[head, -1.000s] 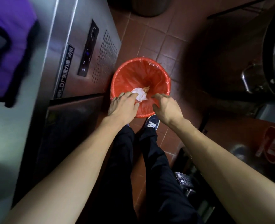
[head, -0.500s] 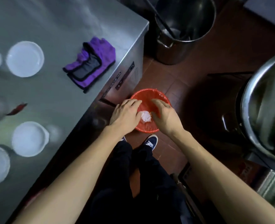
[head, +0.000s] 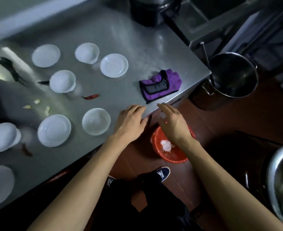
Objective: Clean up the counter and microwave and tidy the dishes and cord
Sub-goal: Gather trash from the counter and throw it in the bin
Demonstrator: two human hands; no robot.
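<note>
My left hand [head: 130, 121] hovers over the near edge of the steel table [head: 137, 47], fingers loosely bent and spread, gripping nothing. My right hand [head: 174, 124] hangs just off the table corner, above the red bin [head: 172, 158] on the floor, fingers relaxed and a little apart, also empty. Whether either hand touches the table edge, I cannot tell.

In the bin lies a white wad [head: 166, 145], just beside my right wrist.

On the table, near the far right corner, sits the purple cloth [head: 160, 85] with its black panel, bunched up, a short way beyond both hands. White dishes are scattered across the top: a bowl [head: 96, 121] nearest my left hand, a plate [head: 54, 130] beside it, a plate [head: 114, 65] further back, and more bowls and plates spread toward the left edge. A red chilli [head: 90, 96] lies between the dishes, a darker one [head: 26, 150] near the left, and pale scraps [head: 37, 105] sit on the bare steel. It is all somewhat blurred.

A dark pot [head: 147, 10] stands at the back of the table. On the floor past the table corner stands a big steel pot [head: 230, 77] with a handle sticking up out of it. A second steel vessel [head: 282, 177] shows at the right edge. My shoes [head: 162, 173] are on the red tiles below.
</note>
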